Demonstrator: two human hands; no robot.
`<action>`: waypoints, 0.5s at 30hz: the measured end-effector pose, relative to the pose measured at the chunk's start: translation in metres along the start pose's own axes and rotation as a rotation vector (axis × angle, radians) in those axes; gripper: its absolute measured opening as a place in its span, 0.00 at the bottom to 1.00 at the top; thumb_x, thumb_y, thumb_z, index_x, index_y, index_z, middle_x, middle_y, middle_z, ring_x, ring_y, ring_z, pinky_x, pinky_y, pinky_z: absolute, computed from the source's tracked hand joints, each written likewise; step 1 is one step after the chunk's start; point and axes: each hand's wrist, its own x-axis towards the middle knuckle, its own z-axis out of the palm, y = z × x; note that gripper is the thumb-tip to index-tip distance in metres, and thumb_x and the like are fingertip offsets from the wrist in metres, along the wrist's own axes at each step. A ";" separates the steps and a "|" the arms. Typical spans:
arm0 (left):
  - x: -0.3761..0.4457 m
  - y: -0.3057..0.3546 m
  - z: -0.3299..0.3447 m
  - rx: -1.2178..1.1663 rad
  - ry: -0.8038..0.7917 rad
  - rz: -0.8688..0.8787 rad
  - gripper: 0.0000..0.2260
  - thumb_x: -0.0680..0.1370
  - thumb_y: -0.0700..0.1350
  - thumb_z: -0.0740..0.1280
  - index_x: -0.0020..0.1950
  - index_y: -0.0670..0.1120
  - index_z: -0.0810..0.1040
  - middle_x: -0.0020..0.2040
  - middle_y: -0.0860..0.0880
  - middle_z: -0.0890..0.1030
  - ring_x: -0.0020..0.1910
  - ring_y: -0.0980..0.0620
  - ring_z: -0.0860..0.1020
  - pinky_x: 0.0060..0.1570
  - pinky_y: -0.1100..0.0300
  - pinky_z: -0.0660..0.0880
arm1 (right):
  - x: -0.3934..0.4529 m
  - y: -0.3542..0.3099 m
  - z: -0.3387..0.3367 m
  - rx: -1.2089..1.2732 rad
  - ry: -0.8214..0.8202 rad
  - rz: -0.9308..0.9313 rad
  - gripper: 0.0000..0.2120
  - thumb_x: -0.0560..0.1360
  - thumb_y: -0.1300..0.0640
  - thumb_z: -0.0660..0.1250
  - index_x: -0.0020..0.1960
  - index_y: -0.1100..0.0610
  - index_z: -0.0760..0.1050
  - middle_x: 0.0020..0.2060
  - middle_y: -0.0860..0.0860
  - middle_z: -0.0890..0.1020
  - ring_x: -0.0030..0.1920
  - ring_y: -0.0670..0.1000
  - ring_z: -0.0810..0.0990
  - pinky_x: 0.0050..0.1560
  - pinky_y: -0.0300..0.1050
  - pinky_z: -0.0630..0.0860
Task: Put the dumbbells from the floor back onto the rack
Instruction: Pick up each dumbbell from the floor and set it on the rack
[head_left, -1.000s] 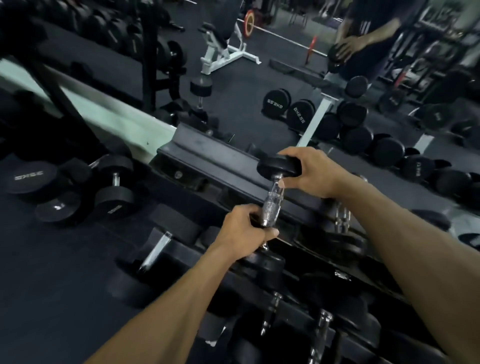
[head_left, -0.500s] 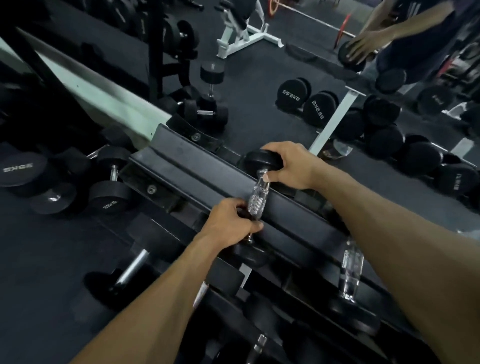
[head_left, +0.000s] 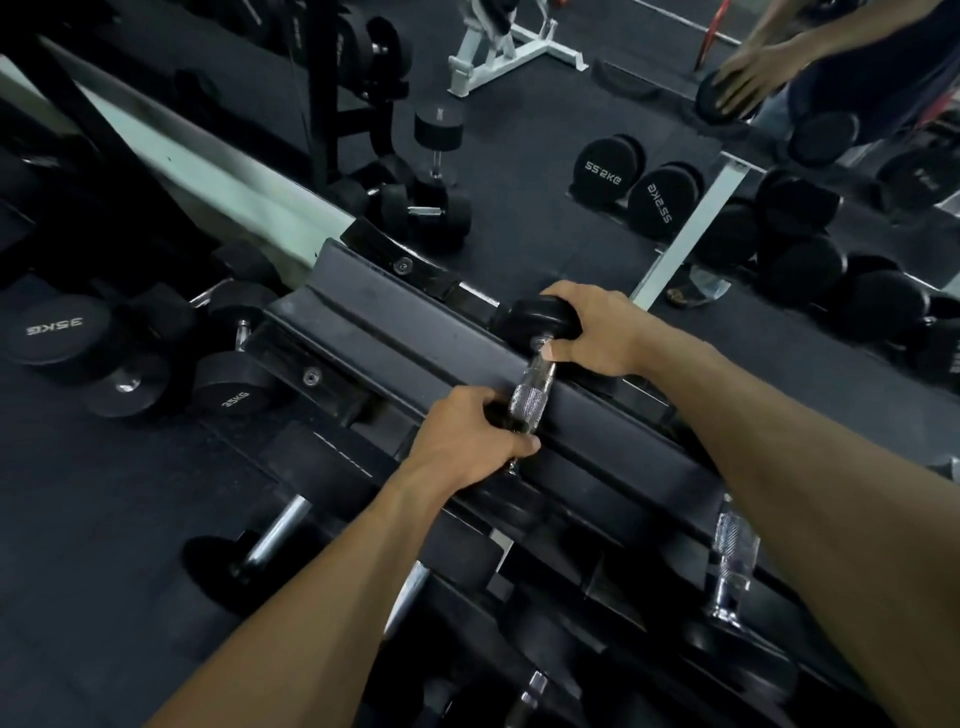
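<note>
A small black dumbbell (head_left: 535, 387) with a knurled chrome handle lies across the top shelf of the black rack (head_left: 395, 322). My left hand (head_left: 467, 436) is closed around the near end of its handle. My right hand (head_left: 597, 332) grips its far black head at the back of the shelf. The near head is hidden under my left hand. Several other dumbbells sit on the lower shelves, one chrome handle (head_left: 730, 551) showing at the right.
Big 35 kg dumbbells (head_left: 57, 330) lie on the dark floor to the left of the rack. A mirror behind the rack reflects dumbbells (head_left: 605, 169), a white bench frame (head_left: 498, 52) and a person's arm (head_left: 748, 78). A dark upright post (head_left: 322, 88) stands at the back left.
Both hands have lowered the dumbbell onto the rack's top shelf, and the view has tipped further down over the rack. The grips are unchanged.
</note>
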 end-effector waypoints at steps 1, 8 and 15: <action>-0.002 0.000 0.000 0.013 0.020 0.006 0.13 0.69 0.50 0.76 0.50 0.51 0.81 0.43 0.52 0.83 0.43 0.55 0.80 0.43 0.60 0.76 | -0.001 -0.001 0.001 -0.019 -0.001 0.007 0.27 0.74 0.54 0.71 0.69 0.48 0.67 0.52 0.50 0.80 0.53 0.54 0.78 0.55 0.48 0.74; -0.028 0.001 -0.009 0.110 0.135 0.039 0.14 0.73 0.57 0.70 0.54 0.51 0.79 0.48 0.54 0.82 0.48 0.54 0.79 0.52 0.53 0.77 | -0.014 -0.019 -0.010 -0.219 0.036 -0.084 0.35 0.74 0.47 0.70 0.76 0.53 0.60 0.64 0.57 0.75 0.64 0.60 0.74 0.64 0.56 0.71; -0.080 -0.005 -0.032 0.216 0.206 0.040 0.19 0.77 0.59 0.65 0.62 0.49 0.77 0.56 0.52 0.80 0.56 0.51 0.78 0.57 0.51 0.76 | -0.053 -0.065 -0.019 -0.362 0.022 -0.249 0.34 0.74 0.45 0.69 0.75 0.53 0.61 0.65 0.58 0.72 0.65 0.60 0.72 0.64 0.54 0.71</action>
